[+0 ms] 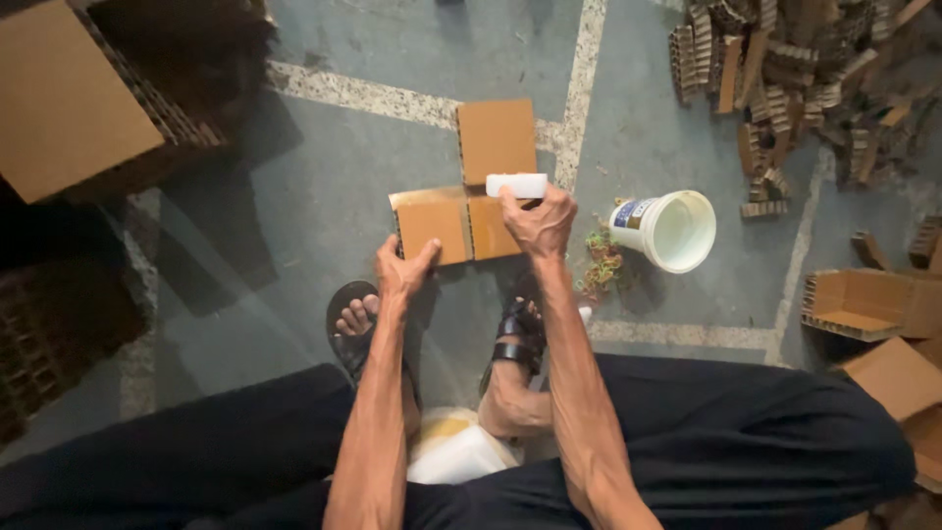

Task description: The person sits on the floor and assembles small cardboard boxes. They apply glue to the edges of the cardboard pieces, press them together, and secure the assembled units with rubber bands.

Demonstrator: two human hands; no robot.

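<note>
I sit over a grey floor with a folded brown cardboard piece (469,186) held in front of me. My left hand (402,270) grips its lower left corner. My right hand (538,221) presses a small white block (517,185) against the cardboard near its middle fold. The upper flap of the cardboard stands up beyond the white block. My feet in dark sandals (358,319) rest on the floor below the cardboard.
A white plastic bucket (672,228) lies on its side to the right, with a small heap of coloured rubber bands (601,263) beside it. Cardboard scraps (805,79) pile at the top right. Cardboard boxes (69,98) stand at top left and at right (863,304).
</note>
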